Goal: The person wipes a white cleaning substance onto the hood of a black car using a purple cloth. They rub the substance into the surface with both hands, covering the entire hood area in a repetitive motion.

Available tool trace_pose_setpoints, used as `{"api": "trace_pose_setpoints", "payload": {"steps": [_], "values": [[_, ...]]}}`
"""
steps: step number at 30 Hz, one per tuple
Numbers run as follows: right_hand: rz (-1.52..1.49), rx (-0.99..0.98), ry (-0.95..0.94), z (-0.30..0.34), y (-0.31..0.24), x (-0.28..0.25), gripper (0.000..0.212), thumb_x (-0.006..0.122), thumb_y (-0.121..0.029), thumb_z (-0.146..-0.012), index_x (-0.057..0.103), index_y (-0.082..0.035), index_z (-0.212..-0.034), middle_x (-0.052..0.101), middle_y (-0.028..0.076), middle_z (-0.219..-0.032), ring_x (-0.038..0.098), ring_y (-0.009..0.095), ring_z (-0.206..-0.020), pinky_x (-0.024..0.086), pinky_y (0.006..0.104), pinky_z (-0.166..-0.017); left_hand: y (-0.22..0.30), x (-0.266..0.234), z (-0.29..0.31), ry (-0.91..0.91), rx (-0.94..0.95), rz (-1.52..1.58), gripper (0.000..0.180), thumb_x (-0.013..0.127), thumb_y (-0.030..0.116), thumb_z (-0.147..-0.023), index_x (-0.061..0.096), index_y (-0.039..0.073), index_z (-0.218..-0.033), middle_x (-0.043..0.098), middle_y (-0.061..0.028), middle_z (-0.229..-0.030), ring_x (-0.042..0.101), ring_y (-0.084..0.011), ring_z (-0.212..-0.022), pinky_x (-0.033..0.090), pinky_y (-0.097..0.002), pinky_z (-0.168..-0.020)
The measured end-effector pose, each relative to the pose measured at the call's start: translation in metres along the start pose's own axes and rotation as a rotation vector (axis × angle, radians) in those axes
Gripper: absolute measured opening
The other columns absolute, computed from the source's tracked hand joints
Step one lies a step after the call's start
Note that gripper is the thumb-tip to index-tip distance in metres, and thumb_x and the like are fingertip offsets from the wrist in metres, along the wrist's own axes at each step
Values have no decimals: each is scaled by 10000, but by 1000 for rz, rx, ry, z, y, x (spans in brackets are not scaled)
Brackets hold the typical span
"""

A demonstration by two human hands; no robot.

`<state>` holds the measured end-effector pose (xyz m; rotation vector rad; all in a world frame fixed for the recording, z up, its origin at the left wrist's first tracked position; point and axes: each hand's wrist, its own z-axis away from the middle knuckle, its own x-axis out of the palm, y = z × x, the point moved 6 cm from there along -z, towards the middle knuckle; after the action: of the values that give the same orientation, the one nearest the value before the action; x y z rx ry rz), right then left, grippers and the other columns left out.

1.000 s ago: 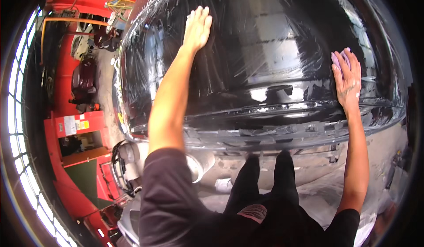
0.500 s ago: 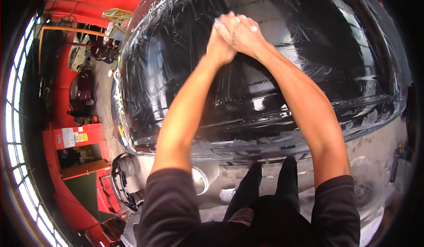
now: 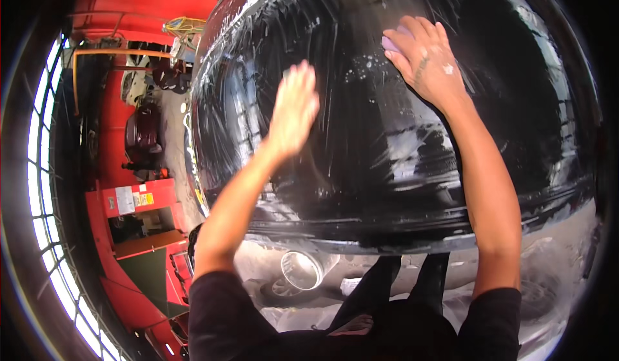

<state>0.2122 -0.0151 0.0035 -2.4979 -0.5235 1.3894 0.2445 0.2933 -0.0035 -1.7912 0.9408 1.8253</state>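
Note:
A glossy black car panel (image 3: 361,148), streaked with a whitish film, spreads out under both my hands. My right hand (image 3: 431,61) lies on its upper right part, fingers bent over a small lilac pad (image 3: 389,42). Only the pad's left edge and top show; its underside is hidden. White residue sticks to the back of that hand. Farther left, my left hand (image 3: 295,108) is over the panel with its fingers stretched out and holds nothing. Motion blurs its fingertips, and I cannot tell whether it touches the panel. White specks dot the surface between the hands.
A whitish bucket (image 3: 302,270) stands on the floor near my legs, beside crumpled clear plastic sheeting (image 3: 548,267). To the left are a red cabinet (image 3: 103,206), a dark red car part (image 3: 143,130) and an orange pipe (image 3: 122,52).
My hands were clasped together above the panel and have come apart. The left moved down and left; the right moved right onto the panel, where the lilac pad now shows under it.

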Motion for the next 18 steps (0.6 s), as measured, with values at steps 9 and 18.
{"api": "trace_pose_setpoints", "payload": {"steps": [9, 18], "values": [[-69, -52, -12, -6, 3, -9, 408, 751, -284, -970, 735, -111, -1339, 630, 186, -1434, 536, 415, -1392, 364, 607, -1228, -11, 0, -21, 54, -84, 10, 680, 356, 388, -1166, 253, -17, -1702, 207, -244, -1785, 141, -407, -1669, 85, -524, -1358], [-87, -96, -57, -24, -25, 7, 410, 766, -292, -960, 734, -130, -1335, 624, 172, -1448, 523, 427, -1412, 361, 648, -1218, -42, -17, -81, 6, 27, -41, 710, 312, 445, -1168, 233, -1, -1715, 206, -224, -1792, 119, -372, -1681, 80, -471, -1362]]}}
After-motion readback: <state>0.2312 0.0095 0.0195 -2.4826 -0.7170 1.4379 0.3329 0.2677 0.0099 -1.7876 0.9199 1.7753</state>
